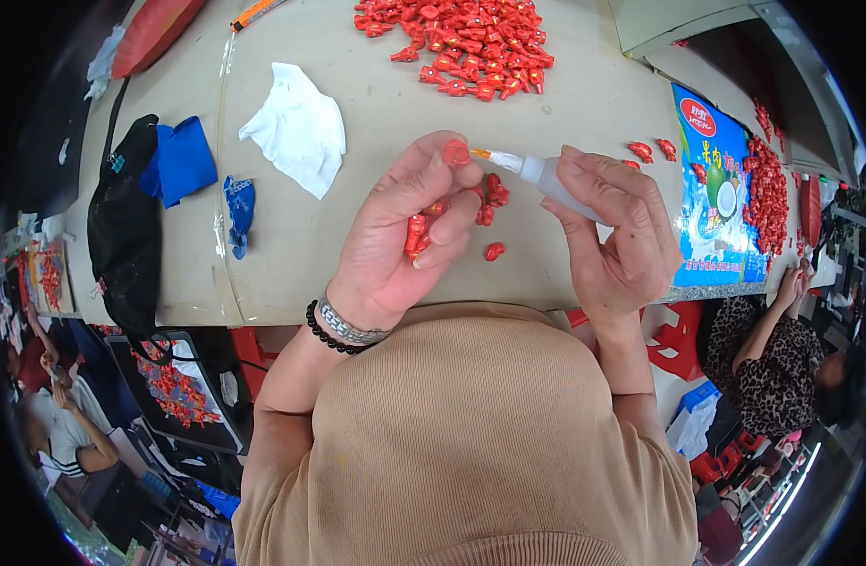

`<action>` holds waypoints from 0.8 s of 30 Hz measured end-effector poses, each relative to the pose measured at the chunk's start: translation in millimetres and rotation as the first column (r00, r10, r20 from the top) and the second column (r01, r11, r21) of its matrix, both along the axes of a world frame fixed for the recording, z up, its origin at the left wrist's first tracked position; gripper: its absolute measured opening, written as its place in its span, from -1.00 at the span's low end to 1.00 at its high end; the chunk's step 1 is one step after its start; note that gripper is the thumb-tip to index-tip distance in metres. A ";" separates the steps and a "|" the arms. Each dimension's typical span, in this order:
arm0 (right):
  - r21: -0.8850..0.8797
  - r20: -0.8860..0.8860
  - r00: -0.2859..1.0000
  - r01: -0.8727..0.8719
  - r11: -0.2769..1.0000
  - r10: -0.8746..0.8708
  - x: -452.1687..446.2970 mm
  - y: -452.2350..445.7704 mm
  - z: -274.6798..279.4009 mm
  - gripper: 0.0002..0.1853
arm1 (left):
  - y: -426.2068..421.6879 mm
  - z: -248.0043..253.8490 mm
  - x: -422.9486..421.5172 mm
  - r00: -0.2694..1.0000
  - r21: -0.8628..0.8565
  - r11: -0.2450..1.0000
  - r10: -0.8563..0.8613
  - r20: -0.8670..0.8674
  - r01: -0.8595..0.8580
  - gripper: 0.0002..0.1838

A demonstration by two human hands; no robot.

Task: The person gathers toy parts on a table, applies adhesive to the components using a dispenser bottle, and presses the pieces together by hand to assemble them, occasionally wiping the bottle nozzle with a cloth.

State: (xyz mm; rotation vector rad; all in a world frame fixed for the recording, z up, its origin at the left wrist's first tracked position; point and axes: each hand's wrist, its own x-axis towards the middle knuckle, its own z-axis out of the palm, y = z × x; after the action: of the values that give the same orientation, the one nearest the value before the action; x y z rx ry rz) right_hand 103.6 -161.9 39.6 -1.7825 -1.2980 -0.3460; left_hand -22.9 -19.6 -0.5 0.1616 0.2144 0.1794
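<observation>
My left hand [392, 222] is closed around several small red figurines, palm up. One red figurine [456, 152] is pinched between its thumb and forefinger; more lie in the curled fingers. My right hand [622, 222] grips a white squeeze bottle [557, 184] with a thin orange tip. That tip points left and meets, or nearly meets, the pinched figurine; I cannot tell whether they touch. On the table just beyond my left fingers lie a few red figurines [495, 189], and a single one [494, 252] rests between my hands.
A large pile of red figurines [475, 42] lies at the back of the table [291, 255]. White cloth [301, 127], blue cloth [184, 162] and a black bag [126, 226] are at left. A blue printed sheet [711, 189] lies right, beside more figurines [766, 193]. Other people sit at both sides.
</observation>
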 end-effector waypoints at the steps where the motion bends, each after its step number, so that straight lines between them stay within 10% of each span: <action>1: -0.009 -0.001 1.000 0.003 1.000 -0.003 -0.4 0.1 0.3 -0.68 | -0.2 0.6 -0.2 1.000 0.003 1.000 0.004 -0.017 -0.004 -0.81; 24: -0.001 0.027 1.000 0.007 1.000 -0.007 2.2 -0.5 -2.6 -0.68 | -2.3 9.5 -0.9 0.977 0.318 0.938 0.181 -0.116 -0.136 -0.82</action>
State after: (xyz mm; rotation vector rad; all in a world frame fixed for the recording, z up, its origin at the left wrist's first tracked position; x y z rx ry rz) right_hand 105.9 -162.4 37.0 -1.7895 -1.3113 -0.3742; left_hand -23.8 -21.9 9.0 0.4704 0.3429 0.3637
